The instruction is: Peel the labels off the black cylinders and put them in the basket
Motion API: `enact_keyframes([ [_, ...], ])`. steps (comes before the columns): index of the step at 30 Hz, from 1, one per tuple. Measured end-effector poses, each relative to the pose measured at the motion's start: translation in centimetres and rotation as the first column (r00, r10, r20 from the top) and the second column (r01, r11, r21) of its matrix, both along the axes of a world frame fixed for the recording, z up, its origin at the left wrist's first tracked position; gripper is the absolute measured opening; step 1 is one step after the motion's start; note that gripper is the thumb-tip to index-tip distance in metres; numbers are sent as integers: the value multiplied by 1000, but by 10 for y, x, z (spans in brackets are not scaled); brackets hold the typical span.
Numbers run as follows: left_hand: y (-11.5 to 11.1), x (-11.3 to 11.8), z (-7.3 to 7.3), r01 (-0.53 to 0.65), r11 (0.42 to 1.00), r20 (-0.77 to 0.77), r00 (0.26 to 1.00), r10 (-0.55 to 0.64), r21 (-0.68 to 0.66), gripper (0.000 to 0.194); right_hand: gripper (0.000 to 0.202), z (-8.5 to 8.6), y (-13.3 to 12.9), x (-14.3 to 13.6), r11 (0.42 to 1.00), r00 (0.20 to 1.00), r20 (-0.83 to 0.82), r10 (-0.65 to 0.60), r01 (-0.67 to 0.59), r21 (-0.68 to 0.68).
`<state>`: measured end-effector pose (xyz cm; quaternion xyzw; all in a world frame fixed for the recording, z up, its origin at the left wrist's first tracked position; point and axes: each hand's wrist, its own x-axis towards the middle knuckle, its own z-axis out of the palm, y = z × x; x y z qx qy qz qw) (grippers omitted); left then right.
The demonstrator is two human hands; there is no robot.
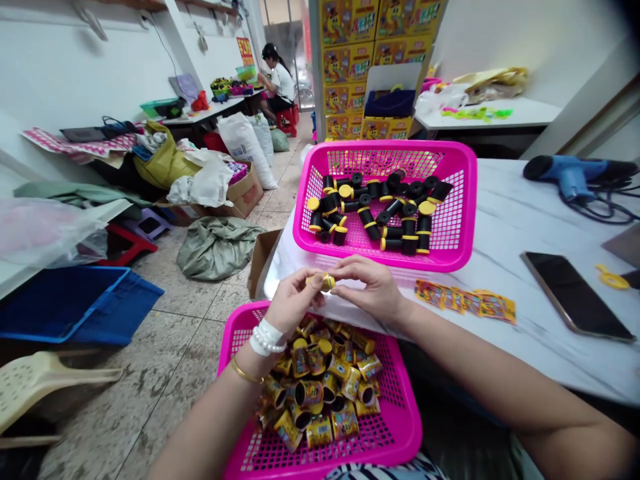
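My left hand (294,299) is closed around a small yellow canister (328,283), held above the gap between two pink baskets. From the other side, the thumb and fingers of my right hand (367,285) pinch its end. Fingers hide much of the canister, so I cannot tell how far its wrapper covers it. Below my hands, the near pink basket (411,407) holds many canisters in printed yellow wrappers (309,393). In the far pink basket (463,250) lie black canisters with yellow caps (369,223). A fanned row of printed wrappers (465,301) rests right of my right hand.
On the marbled table (505,227) lie a phone (575,293) and a blue heat gun (575,177) with its cable. Blue crates (75,307) and a grey-green sack (217,247) occupy the floor at left. Another person (280,83) sits at a far table, near stacked cartons (350,63).
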<state>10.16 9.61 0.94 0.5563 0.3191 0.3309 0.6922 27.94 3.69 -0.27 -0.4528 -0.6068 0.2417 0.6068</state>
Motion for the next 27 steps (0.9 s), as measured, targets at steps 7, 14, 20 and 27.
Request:
enact_keyframes([
  [7,-5,11,4,-124,971,-38,990,134,204,21,30,-8,1,-2,964,952,-306,-24,-59,-259],
  [14,3,0,-3,-44,996,-7,999,45,75,39,27,-6,1,-1,986,974,-225,10,-47,-159],
  [20,1,-4,-4,-57,943,-70,994,84,329,24,28,-12,2,-4,934,940,-341,-22,-103,-343],
  [27,3,0,-5,10,970,-71,997,8,244,23,36,-11,10,1,785,768,-640,-13,-389,-483],
])
